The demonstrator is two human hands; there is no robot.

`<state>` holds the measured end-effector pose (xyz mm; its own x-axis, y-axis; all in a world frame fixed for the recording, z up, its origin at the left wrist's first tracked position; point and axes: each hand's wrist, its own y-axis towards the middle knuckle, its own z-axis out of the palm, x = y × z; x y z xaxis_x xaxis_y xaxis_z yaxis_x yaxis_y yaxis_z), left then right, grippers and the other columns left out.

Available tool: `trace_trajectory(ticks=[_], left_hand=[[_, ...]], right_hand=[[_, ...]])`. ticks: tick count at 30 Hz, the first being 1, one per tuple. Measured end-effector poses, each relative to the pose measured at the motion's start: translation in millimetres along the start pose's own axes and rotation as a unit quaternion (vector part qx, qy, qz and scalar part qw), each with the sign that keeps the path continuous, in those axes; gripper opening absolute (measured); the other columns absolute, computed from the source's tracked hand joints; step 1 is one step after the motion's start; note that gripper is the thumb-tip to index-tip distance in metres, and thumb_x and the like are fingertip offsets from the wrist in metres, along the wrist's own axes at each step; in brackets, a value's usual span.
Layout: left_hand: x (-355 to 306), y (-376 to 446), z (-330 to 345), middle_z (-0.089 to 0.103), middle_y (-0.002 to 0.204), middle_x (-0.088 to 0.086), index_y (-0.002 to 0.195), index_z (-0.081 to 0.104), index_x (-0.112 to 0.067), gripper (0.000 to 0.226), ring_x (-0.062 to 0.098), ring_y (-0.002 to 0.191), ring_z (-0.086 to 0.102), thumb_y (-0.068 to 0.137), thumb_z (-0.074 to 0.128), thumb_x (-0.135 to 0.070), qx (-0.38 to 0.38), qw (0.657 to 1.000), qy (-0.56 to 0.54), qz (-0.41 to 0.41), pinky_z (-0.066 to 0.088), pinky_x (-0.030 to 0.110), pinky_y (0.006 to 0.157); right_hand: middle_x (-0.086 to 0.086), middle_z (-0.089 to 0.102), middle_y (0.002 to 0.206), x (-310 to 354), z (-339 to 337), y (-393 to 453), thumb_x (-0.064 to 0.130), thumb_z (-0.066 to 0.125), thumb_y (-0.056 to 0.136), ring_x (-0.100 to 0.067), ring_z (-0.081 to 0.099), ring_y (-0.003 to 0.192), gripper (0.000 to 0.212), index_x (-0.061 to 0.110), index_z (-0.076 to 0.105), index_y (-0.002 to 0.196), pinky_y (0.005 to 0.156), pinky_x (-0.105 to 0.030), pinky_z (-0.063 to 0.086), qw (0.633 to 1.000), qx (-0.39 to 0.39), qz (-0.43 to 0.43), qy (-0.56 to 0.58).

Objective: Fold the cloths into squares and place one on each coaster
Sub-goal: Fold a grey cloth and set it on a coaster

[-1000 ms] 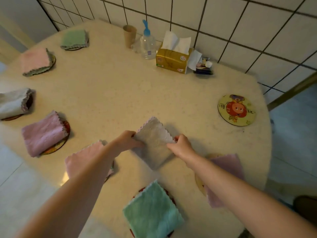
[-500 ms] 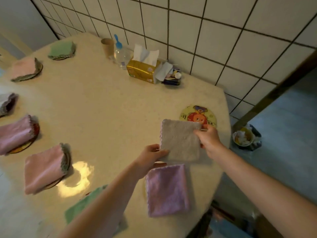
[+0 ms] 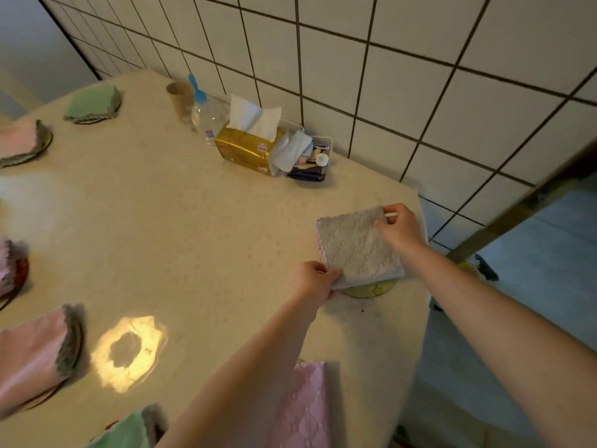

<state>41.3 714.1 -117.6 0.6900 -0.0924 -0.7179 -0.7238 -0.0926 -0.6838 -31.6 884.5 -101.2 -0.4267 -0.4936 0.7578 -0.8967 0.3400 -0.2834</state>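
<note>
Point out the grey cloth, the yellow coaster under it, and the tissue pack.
grey cloth point(image 3: 358, 247), head view, middle of its top face.
yellow coaster point(image 3: 371, 291), head view, exposed near rim.
tissue pack point(image 3: 245, 150), head view, gold front side.

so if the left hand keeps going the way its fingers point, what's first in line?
The left hand points up-right along the grey cloth it already pinches. Beyond the cloth, the right hand at the far corner looks next, though depth is unclear.

Round yellow coaster point(image 3: 371, 290) mostly hidden under folded grey cloth point(image 3: 358, 247); folded pink cloth point(image 3: 303, 412) cut off by bottom edge, probably square.
</note>
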Motion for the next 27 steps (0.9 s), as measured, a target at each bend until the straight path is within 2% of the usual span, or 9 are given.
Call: trace_trajectory(ticks=[3,9,13,15,18,20,22,24,27], left_hand=[[3.8,0.4,0.0,0.061,0.073,0.008,0.073,0.052,-0.012,0.025,0.017,0.053,0.058,0.083,0.073,-0.020,-0.023,0.999,0.021,-0.008,0.050,0.021,0.041],[3.4,-2.5,0.5,0.064,0.068,0.010,0.071,0.056,-0.010,0.027,0.016,0.049,0.060,0.079,0.077,-0.025,-0.013,0.998,0.060,-0.014,0.053,0.023,0.045],[3.7,-10.2,-0.3,0.063,0.063,0.008,0.076,0.059,-0.008,0.027,0.010,0.038,0.055,0.077,0.079,-0.027,0.013,0.995,0.092,-0.017,0.052,0.021,0.044],[6.0,-14.6,-7.7,0.064,0.064,0.006,0.075,0.059,-0.009,0.027,0.013,0.044,0.057,0.077,0.079,-0.027,0.006,0.993,0.120,-0.006,0.054,0.025,0.050],[17.8,-26.9,-35.4,0.064,0.069,0.005,0.074,0.055,-0.011,0.025,0.018,0.054,0.059,0.079,0.077,-0.022,-0.029,0.984,0.175,0.031,0.055,0.033,0.063],[32.0,-40.2,-59.9,0.061,0.072,0.004,0.076,0.057,-0.013,0.020,0.019,0.062,0.058,0.079,0.076,-0.018,-0.067,0.975,0.202,0.058,0.050,0.031,0.062],[50.5,-59.9,-83.9,0.059,0.077,0.001,0.085,0.059,-0.013,0.018,0.015,0.066,0.053,0.078,0.075,-0.016,-0.111,0.970,0.205,0.072,0.043,0.023,0.057],[72.0,-80.6,-101.6,0.061,0.086,0.001,0.092,0.059,-0.015,0.023,0.012,0.067,0.052,0.077,0.076,-0.017,-0.146,0.966,0.200,0.067,0.039,0.020,0.055],[105.3,-109.2,-120.0,0.061,0.099,0.004,0.103,0.059,-0.017,0.034,0.019,0.081,0.056,0.075,0.077,-0.021,-0.181,0.961,0.209,0.024,0.041,0.027,0.066]], right_hand=[[-0.009,0.063,0.114,-10.8,6.9,2.8,0.020,0.063,0.089,-0.025,0.058,0.101,0.030,0.010,0.056,0.116,0.078,-0.030,0.043,1.000,-0.002,0.014,-0.016],[-0.011,0.065,0.111,-13.5,10.3,4.8,0.017,0.064,0.088,-0.025,0.060,0.100,0.025,0.007,0.060,0.111,0.076,-0.028,0.041,0.999,-0.034,0.009,-0.033],[-0.010,0.066,0.114,-15.5,4.3,1.8,0.020,0.063,0.088,-0.026,0.060,0.103,0.030,0.008,0.061,0.116,0.080,-0.030,0.044,0.998,0.002,-0.027,-0.053],[-0.009,0.064,0.119,-18.9,0.4,-0.8,0.025,0.064,0.088,-0.025,0.059,0.107,0.038,0.010,0.058,0.122,0.085,-0.033,0.045,0.999,0.018,-0.027,-0.040],[-0.009,0.059,0.126,-25.9,-9.0,-11.8,0.026,0.062,0.090,-0.025,0.057,0.112,0.046,0.009,0.050,0.131,0.086,-0.030,0.043,0.999,0.017,-0.025,-0.036],[-0.010,0.058,0.127,-31.7,-16.4,-20.6,0.023,0.060,0.090,-0.026,0.056,0.112,0.044,0.008,0.050,0.130,0.088,-0.033,0.045,0.998,0.008,-0.033,-0.056],[-0.012,0.060,0.125,-36.1,-21.1,-28.3,0.022,0.060,0.090,-0.026,0.057,0.111,0.042,0.007,0.051,0.129,0.091,-0.036,0.046,0.997,0.001,-0.034,-0.066],[-0.012,0.060,0.125,-34.5,-22.0,-34.7,0.020,0.058,0.091,-0.027,0.057,0.112,0.041,0.006,0.051,0.129,0.092,-0.036,0.045,0.997,0.005,-0.035,-0.076],[-0.013,0.057,0.129,-24.4,-18.1,-45.3,0.021,0.057,0.091,-0.028,0.054,0.115,0.044,0.005,0.047,0.131,0.089,-0.031,0.042,0.995,0.033,-0.028,-0.092]])
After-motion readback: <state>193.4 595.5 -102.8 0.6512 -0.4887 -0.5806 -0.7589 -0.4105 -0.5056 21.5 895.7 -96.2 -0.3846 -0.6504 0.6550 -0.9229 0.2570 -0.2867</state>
